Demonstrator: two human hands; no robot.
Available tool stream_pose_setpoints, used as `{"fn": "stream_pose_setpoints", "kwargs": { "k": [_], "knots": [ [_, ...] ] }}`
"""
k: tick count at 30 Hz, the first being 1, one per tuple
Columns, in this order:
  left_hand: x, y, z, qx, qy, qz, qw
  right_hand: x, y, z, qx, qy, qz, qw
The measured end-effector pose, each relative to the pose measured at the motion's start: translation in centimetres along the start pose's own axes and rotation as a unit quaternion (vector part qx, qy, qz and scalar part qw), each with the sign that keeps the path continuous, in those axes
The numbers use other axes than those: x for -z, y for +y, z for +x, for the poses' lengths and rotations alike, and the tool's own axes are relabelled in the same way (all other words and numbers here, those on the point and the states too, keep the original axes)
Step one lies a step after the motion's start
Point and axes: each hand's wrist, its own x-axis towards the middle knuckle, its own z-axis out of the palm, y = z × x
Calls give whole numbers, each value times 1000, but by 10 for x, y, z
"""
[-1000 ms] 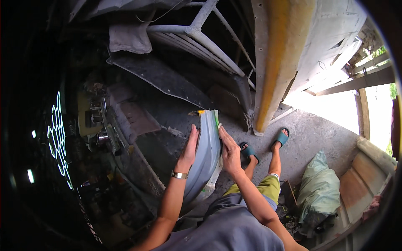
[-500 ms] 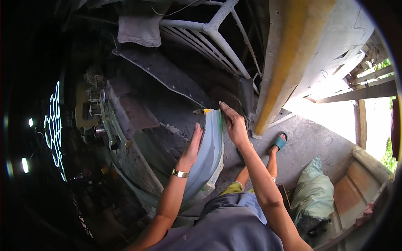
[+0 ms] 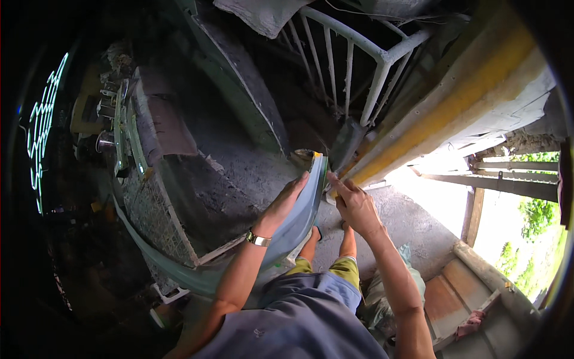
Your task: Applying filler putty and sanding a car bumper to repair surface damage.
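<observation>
- Well left of both hands, a shiny metal cup (image 3: 105, 142) stands among dim clutter.
- The left hand (image 3: 286, 202), wearing a watch (image 3: 258, 240), lies flat along the panel, fingers straight and together, gripping nothing; with no fingers wrapped round, a slipping palm could let the end swing.
- Between the hands rises the end of a curved blue-grey panel (image 3: 309, 200), which sweeps away below the left forearm.
- The right hand (image 3: 359, 209) is half curled beside the panel's right edge; I cannot tell whether it touches or pinches anything. If that edge is rough, sliding fingertips could get scraped.
- Beyond the right hand leans a yellow-striped board (image 3: 454, 107); a careless swing could knock it.
</observation>
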Motion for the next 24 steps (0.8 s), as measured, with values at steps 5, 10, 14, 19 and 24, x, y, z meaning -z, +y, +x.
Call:
{"fn": "stream_pose_setpoints", "kwargs": {
  "k": [5,10,14,19,24],
  "knots": [
    [3,1,3,-7,-35,-5,999,-3,7,26,140,-4,-218,966],
    [13,-13,10,-38,-23,8,999,-15,-17,-8,79,-69,-236,966],
    [-2,0,2,-61,-2,-19,998,-17,-25,3,48,-39,-221,973],
    [7,-4,6,-33,-49,-15,998,-24,-17,-5,33,-4,-122,992],
    [10,-4,13,-10,-40,53,998,-44,-3,-16,-109,112,203,967]
  ]
}}
